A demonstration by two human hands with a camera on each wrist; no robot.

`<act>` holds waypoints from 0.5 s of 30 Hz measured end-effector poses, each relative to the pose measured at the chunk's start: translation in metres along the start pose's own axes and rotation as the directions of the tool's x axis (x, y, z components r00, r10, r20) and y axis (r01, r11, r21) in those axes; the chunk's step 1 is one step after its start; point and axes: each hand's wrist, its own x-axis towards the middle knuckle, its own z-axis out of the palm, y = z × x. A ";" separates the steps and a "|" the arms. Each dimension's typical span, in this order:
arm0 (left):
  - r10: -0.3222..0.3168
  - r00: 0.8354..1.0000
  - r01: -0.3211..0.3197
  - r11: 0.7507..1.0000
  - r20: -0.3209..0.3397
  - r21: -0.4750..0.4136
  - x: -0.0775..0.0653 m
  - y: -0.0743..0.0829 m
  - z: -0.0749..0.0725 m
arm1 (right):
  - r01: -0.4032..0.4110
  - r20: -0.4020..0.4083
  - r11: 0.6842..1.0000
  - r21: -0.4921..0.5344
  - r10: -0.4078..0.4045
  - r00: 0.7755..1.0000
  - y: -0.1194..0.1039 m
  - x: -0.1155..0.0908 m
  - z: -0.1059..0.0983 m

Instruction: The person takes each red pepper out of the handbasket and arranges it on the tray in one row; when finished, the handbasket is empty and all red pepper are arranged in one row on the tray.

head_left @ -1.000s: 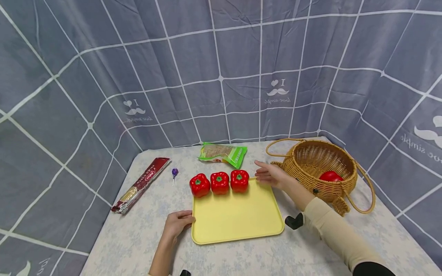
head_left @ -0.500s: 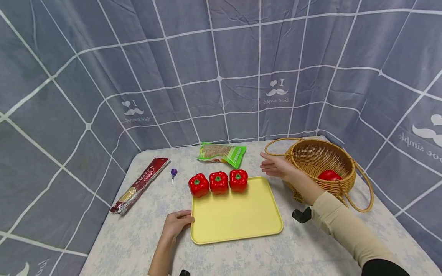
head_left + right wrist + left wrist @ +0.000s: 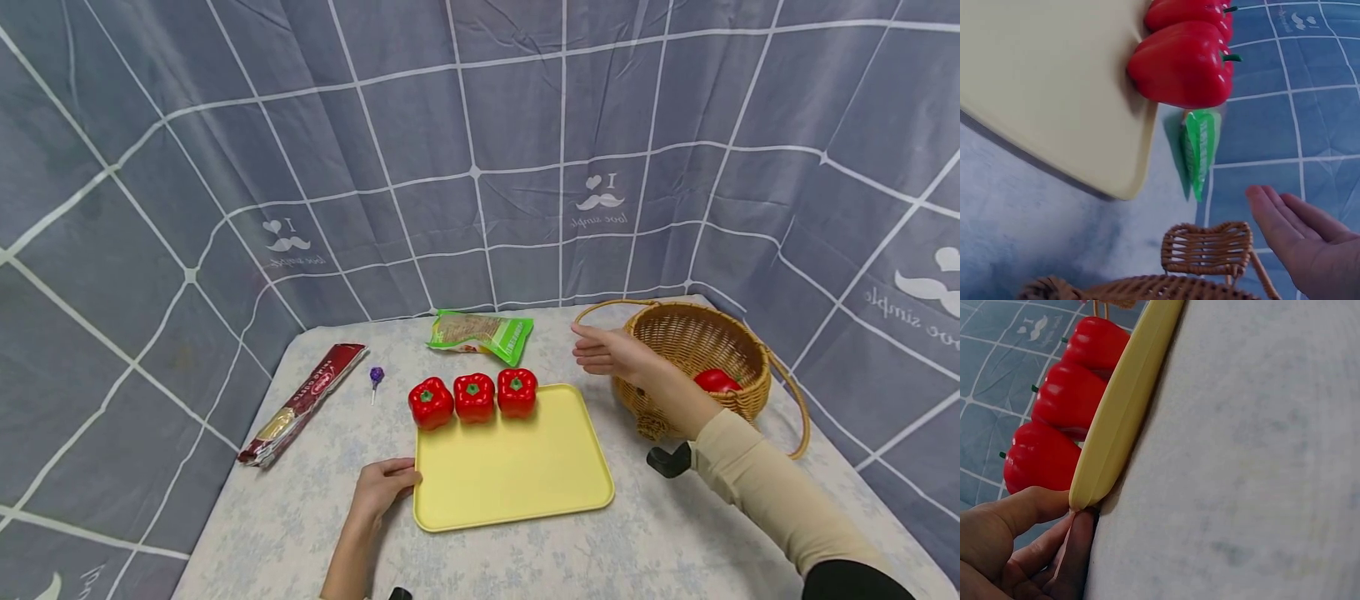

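Observation:
At the lower left of the head view my left hand (image 3: 382, 490) pinches the left rim of a yellow tray (image 3: 517, 483). In the left wrist view its thumb lies on the rim and the fingers sit beneath. Three red bell peppers (image 3: 475, 397) stand in a row along the tray's far edge. My right hand (image 3: 613, 353) is raised beside a wicker basket (image 3: 697, 333), fingers straight and holding nothing. Another red item (image 3: 716, 380), partly visible, lies inside the basket. My right forearm hides part of the basket's front.
Behind the peppers lies a green and clear food packet (image 3: 483, 333). A purple lollipop (image 3: 377, 377) and a long dark-red packet (image 3: 303, 404) are on the left of the table. A grey-blue curtain (image 3: 420, 150) encloses the back and sides.
My right hand has moved right and slightly away, from the tray's far right corner to the basket's left side. The left hand keeps its grip on the tray, and the peppers stay put.

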 end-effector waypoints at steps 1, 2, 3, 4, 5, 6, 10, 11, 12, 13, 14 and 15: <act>-0.001 1.000 0.001 1.000 -0.001 0.000 0.000 0.000 0.000 | 0.002 -0.002 1.000 -0.010 -0.002 1.000 -0.002 -0.001 -0.001; -0.002 1.000 0.002 1.000 -0.002 -0.001 0.000 0.000 0.000 | 0.004 -0.005 1.000 -0.022 -0.005 1.000 -0.003 -0.002 -0.003; -0.002 1.000 0.002 1.000 -0.003 -0.001 0.000 0.000 -0.001 | 0.009 -0.007 0.999 -0.035 -0.010 1.000 -0.005 -0.003 -0.004; -0.004 1.000 0.004 1.000 -0.002 -0.001 0.000 0.000 -0.001 | 0.014 -0.008 0.999 -0.039 -0.014 1.000 -0.007 -0.005 -0.006; -0.006 1.000 0.006 1.000 -0.003 -0.001 0.000 0.000 -0.001 | 0.021 -0.010 0.999 -0.046 -0.022 1.000 -0.009 -0.007 -0.009; -0.006 1.000 0.006 1.000 -0.003 0.000 0.000 0.000 -0.001 | 0.027 -0.010 0.999 -0.048 -0.028 1.000 -0.011 -0.009 -0.012; -0.013 1.000 0.013 1.000 -0.004 0.005 0.000 0.001 -0.001 | 0.035 -0.020 0.998 -0.059 -0.036 0.999 -0.020 -0.016 -0.026; -0.013 1.000 0.013 1.000 -0.005 0.006 0.000 0.001 -0.001 | 0.033 -0.022 0.997 -0.069 -0.034 0.999 -0.022 -0.017 -0.031; -0.011 1.000 0.011 1.000 -0.005 0.006 0.000 0.001 -0.001 | 0.023 -0.025 0.996 -0.081 -0.025 0.999 -0.023 -0.018 -0.036; -0.010 1.000 0.010 1.000 -0.006 0.005 0.000 0.001 -0.001 | 0.010 -0.027 0.996 -0.092 -0.013 1.000 -0.024 -0.019 -0.042; -0.008 1.000 0.008 1.000 -0.006 0.005 0.000 0.001 0.000 | -0.004 -0.028 0.995 -0.102 0.001 1.000 -0.025 -0.019 -0.047; -0.006 1.000 0.006 1.000 -0.007 0.005 0.000 0.000 0.000 | -0.023 -0.030 0.994 -0.111 0.020 0.999 -0.026 -0.020 -0.052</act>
